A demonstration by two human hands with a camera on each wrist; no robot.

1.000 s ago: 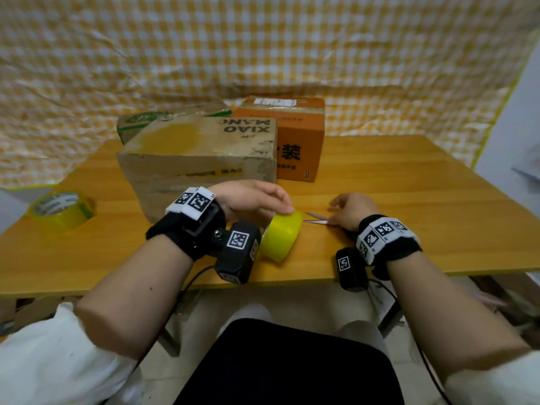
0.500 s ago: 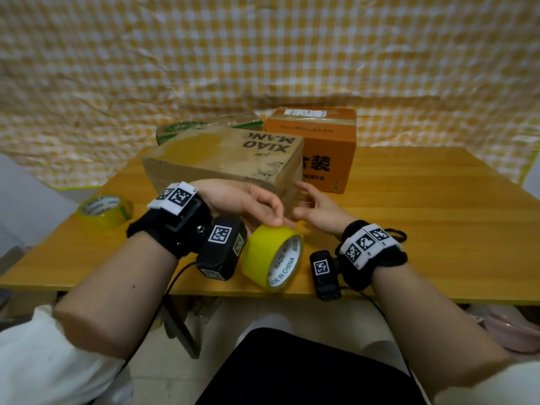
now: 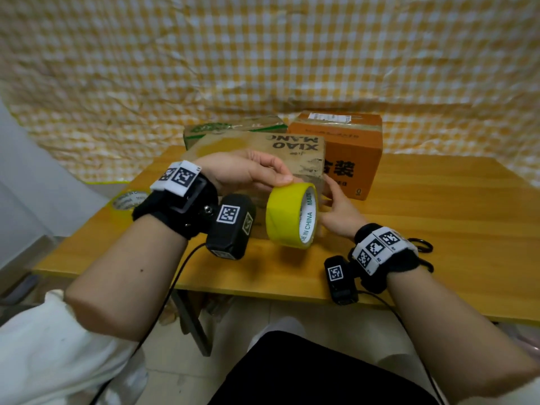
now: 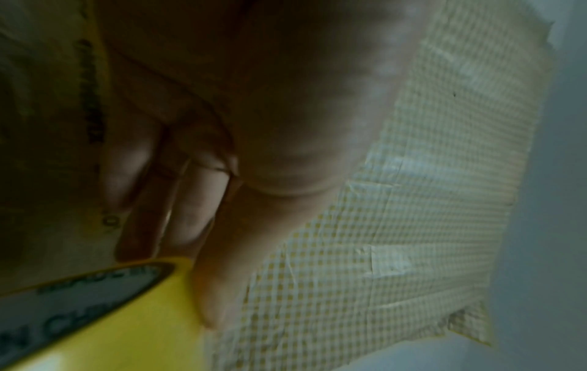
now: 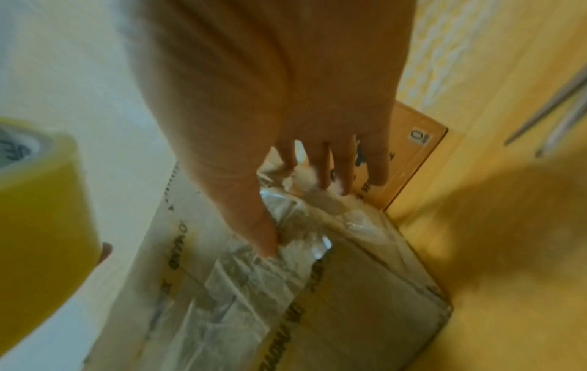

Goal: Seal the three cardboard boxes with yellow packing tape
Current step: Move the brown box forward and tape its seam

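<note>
Nearest us, our left hand pinches the bright yellow roll of packing tape at its top rim, thumb on the outer wrap, and holds it upright in the air over the near edge of the wooden table. At three o'clock of the roll our right hand has its fingers straight and holds nothing, the tips on the crumpled clear film at the near corner of the worn brown cardboard box printed XIAO MANG.

We judge the roll light, stiff and slick on its wound face, so the cardboard core's rim is the sure hold; the free end must be picked up with a nail. The box looks soft-cornered and light, best steadied with a flat palm.

Beyond it, at one o'clock, the orange cardboard box; at eleven, the green-printed cardboard box. We see no fresh yellow strip on any box.
</note>
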